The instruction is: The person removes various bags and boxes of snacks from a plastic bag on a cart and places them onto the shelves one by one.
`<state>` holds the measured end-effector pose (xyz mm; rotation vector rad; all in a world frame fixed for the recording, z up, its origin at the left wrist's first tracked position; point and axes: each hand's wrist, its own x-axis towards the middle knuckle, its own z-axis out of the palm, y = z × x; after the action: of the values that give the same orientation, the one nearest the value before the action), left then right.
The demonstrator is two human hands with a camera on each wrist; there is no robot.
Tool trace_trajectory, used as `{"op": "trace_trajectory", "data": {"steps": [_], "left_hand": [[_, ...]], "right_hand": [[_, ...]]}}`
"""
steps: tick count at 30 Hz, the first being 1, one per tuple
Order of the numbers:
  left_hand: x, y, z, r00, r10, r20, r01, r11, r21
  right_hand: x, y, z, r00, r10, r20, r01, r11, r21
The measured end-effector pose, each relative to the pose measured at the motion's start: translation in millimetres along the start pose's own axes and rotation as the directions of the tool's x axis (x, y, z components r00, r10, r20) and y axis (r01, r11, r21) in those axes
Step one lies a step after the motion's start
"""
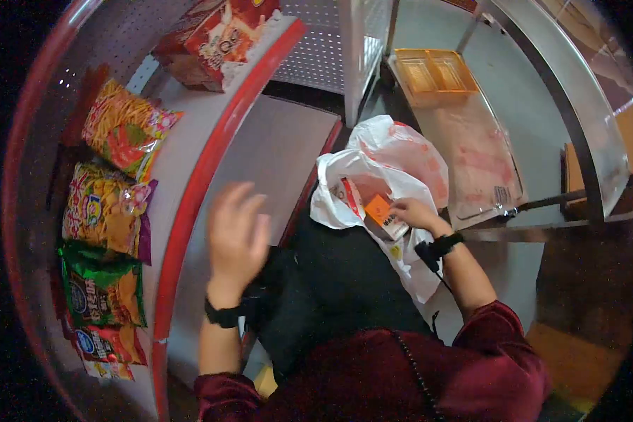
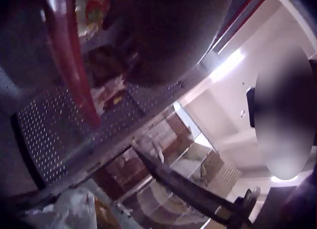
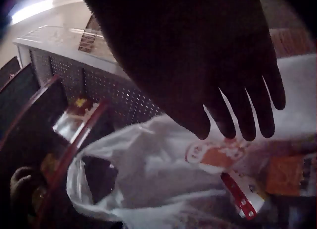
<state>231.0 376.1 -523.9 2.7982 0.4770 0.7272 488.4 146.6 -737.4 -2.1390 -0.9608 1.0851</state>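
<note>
A white plastic bag with red print [image 1: 415, 155] lies with its mouth open beyond the person's dark-clothed lap. Inside it sit an orange-and-white box [image 1: 381, 211] and a red-and-white packet [image 1: 352, 197]. My right hand [image 1: 415, 213] is over the bag's mouth beside the orange box. In the right wrist view this hand [image 3: 233, 90] appears dark, its fingers straight and slightly spread over the plastic. To the left, my left hand [image 1: 238, 235] is raised in front of the red-edged shelf, blurred, with nothing in it. In the left wrist view it is a dark shape [image 2: 163, 30].
Several snack bags [image 1: 105, 211] stand along the shelf [image 1: 211, 119] at left, with a red box [image 1: 221, 46] farther back. On the right, a metal-framed rack holds an orange tray [image 1: 436, 72] and clear plastic packs [image 1: 475, 158]. A perforated panel [image 1: 313, 53] stands behind.
</note>
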Motion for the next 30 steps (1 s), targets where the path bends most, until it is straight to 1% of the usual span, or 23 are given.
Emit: {"op": "trace_trajectory", "data": {"steps": [1, 2, 3, 4, 5, 6, 7, 8, 9, 10, 12, 13, 14, 15, 16, 17, 19, 21, 23, 24, 26, 27, 30], "left_hand": [[4, 13, 14, 0.986, 0.081, 0.143, -0.082, 0.997, 0.003], [7, 24, 26, 0.946, 0.155, 0.284, -0.16, 0.987, -0.004], [9, 34, 39, 0.944, 0.159, 0.289, -0.163, 0.987, -0.011], [10, 42, 51, 0.924, 0.227, 0.308, -0.23, 0.973, -0.028], [10, 44, 61, 0.899, 0.293, 0.324, -0.295, 0.954, -0.047], [10, 40, 71, 0.897, 0.297, 0.327, -0.297, 0.954, -0.051], [9, 35, 81, 0.895, 0.265, 0.36, -0.319, 0.942, 0.102], [10, 31, 86, 0.894, 0.227, 0.387, -0.339, 0.907, 0.251], [12, 31, 86, 0.883, 0.186, 0.432, -0.354, 0.868, 0.348], [12, 30, 84, 0.881, 0.188, 0.434, -0.355, 0.868, 0.347], [13, 28, 80, 0.882, 0.149, 0.448, -0.303, 0.906, 0.295], [11, 27, 80, 0.904, 0.166, 0.393, -0.279, 0.927, 0.251], [9, 27, 80, 0.904, 0.166, 0.394, -0.28, 0.926, 0.254], [9, 27, 78, 0.918, 0.165, 0.36, -0.271, 0.925, 0.267], [8, 27, 76, 0.931, 0.164, 0.326, -0.261, 0.924, 0.28], [7, 28, 75, 0.932, 0.161, 0.325, -0.259, 0.922, 0.286], [7, 31, 72, 0.952, 0.192, 0.241, -0.248, 0.94, 0.234], [5, 29, 70, 0.949, 0.181, 0.259, -0.245, 0.939, 0.243], [3, 28, 69, 0.945, 0.172, 0.277, -0.242, 0.939, 0.246], [3, 28, 69, 0.945, 0.163, 0.284, -0.234, 0.943, 0.237], [2, 26, 68, 0.946, 0.152, 0.286, -0.222, 0.948, 0.23], [1, 25, 69, 0.944, 0.15, 0.293, -0.222, 0.947, 0.23], [0, 22, 68, 0.943, 0.137, 0.304, -0.212, 0.95, 0.228]], "right_hand": [[0, -1, 9, 0.994, -0.035, 0.101, 0.041, 0.998, -0.052], [3, 4, 16, 0.995, -0.028, 0.097, 0.032, 0.998, -0.049], [10, 11, 26, 0.984, -0.076, 0.162, 0.1, 0.985, -0.141], [16, 19, 35, 0.966, -0.118, 0.23, 0.172, 0.959, -0.227], [1, -15, 17, 0.979, -0.068, 0.19, 0.092, 0.988, -0.121], [6, -10, 15, 0.98, -0.064, 0.189, 0.087, 0.989, -0.118], [14, 1, 16, 1.0, -0.002, 0.01, 0.003, 1.0, -0.029], [25, 16, 18, 0.984, 0.077, -0.162, -0.066, 0.995, 0.073], [54, 61, 31, 0.952, 0.031, -0.303, -0.085, 0.982, -0.166], [51, 51, 33, 0.952, 0.033, -0.303, -0.086, 0.983, -0.164], [45, 18, 37, 0.902, 0.313, -0.298, -0.324, 0.946, 0.011], [64, 36, 49, 0.971, 0.238, -0.039, -0.241, 0.957, -0.163], [69, 37, 58, 0.971, 0.235, -0.039, -0.239, 0.958, -0.161], [74, 33, 70, 0.992, 0.104, 0.071, -0.093, 0.986, -0.141], [77, 29, 81, 0.984, -0.033, 0.177, 0.053, 0.993, -0.106], [81, 33, 93, 0.983, -0.039, 0.179, 0.059, 0.993, -0.105], [92, 46, 120, 0.998, 0.037, 0.042, -0.035, 0.998, -0.042], [99, 55, 142, 0.988, 0.125, -0.087, -0.123, 0.992, 0.034], [102, 58, 144, 0.974, 0.175, -0.146, -0.165, 0.983, 0.076], [104, 60, 137, 0.957, 0.248, -0.147, -0.247, 0.969, 0.029], [102, 63, 124, 0.936, 0.316, -0.154, -0.323, 0.946, -0.022], [95, 59, 113, 0.973, 0.195, -0.12, -0.206, 0.974, -0.09], [43, -18, 55, 0.975, -0.059, -0.216, 0.075, 0.995, 0.067]]}}
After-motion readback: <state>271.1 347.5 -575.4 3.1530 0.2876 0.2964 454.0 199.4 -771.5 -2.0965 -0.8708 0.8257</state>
